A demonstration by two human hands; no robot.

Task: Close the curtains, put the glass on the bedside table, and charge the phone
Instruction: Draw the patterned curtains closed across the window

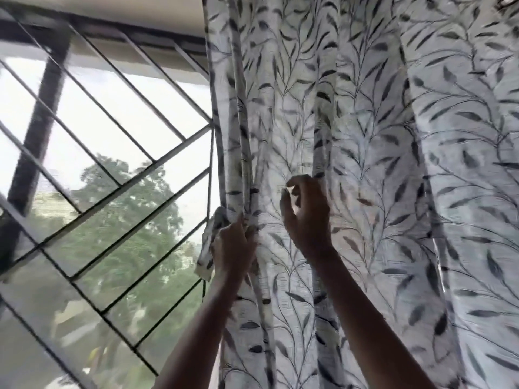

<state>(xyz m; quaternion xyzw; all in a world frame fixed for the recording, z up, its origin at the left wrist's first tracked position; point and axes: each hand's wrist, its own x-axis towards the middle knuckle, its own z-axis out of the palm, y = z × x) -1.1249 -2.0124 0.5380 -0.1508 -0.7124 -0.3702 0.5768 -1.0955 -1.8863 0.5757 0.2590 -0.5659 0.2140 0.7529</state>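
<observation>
Curtain [365,136] covered the window's right part. The left part was bare, showing grille [112,130] and trees [134,220]. Left hand [233,248] clamped the curtain's bunched left edge. Right hand [306,217] was just beside it, fingers curled at a fold; grip unclear.

A dark metal window grille of diagonal bars [140,175] fills the left side. A white fabric curtain printed with grey leaves [393,164] hangs in folds over its right part; what carries the curtain lies out of view above.
</observation>
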